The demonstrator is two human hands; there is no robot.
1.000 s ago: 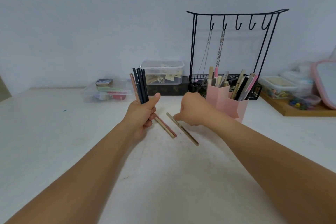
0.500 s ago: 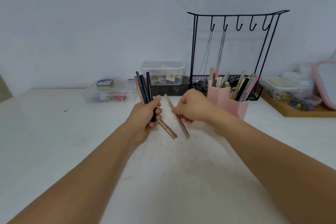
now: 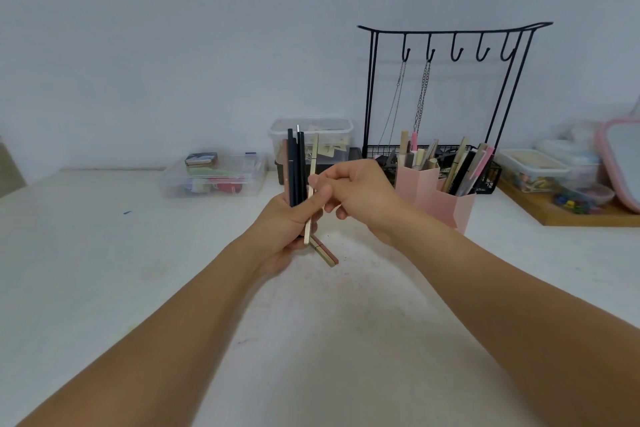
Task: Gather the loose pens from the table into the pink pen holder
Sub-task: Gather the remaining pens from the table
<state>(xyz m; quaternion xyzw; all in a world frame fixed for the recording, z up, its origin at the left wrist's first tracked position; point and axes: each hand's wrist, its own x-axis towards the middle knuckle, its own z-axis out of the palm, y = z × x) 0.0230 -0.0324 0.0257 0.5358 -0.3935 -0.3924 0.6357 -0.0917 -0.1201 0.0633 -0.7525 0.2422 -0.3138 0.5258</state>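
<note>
Now the gold pen (image 3: 313,184) is off the desk (image 3: 104,270) and stands upright in the air, pinched in the right hand (image 3: 353,189), which has moved over beside the left hand (image 3: 287,229). Left-hand fingers are curled tight around a bunch of dark pens (image 3: 296,166). One pink and gold pen (image 3: 325,253) lies on the desk under the hands. Many pens stand in the pink pen holder (image 3: 433,198) just to the right.

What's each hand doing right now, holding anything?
Left hand: grips a bundle of dark pens, upright.
Right hand: pinches a gold pen, upright against the bundle.
</note>
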